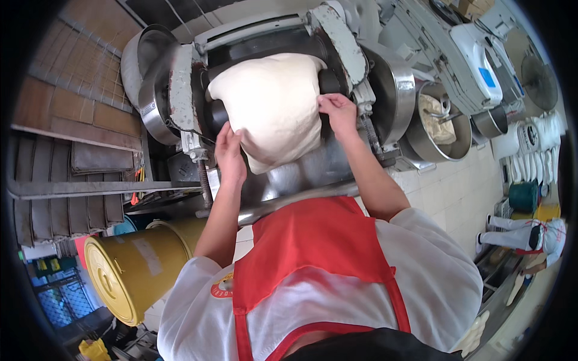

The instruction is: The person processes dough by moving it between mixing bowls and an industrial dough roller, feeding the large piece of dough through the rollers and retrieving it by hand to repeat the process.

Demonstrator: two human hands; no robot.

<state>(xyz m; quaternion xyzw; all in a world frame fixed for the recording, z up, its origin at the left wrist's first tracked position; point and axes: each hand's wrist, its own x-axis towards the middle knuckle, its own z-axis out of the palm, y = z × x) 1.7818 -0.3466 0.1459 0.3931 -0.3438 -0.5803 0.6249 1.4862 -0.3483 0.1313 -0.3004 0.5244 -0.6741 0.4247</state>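
Observation:
A large pale slab of dough (275, 108) lies draped over the dark rollers of a dough sheeter (332, 81). Its lower end hangs above the machine's shiny metal tray (293, 173). At the dough's left edge, my left hand (230, 151) has its fingertips against the lower side. My right hand (338, 110) pinches the right edge between thumb and fingers, close to the roller's end. Part of the roller is hidden under the dough.
Painted side frames (183, 90) and metal guards (399, 90) flank the rollers. To the right stands a mixer bowl (460, 140) holding dough. A lidded yellow bin (135, 270) is at lower left, below a tray rack (104, 189). Another person (528, 234) works at a far-right bench.

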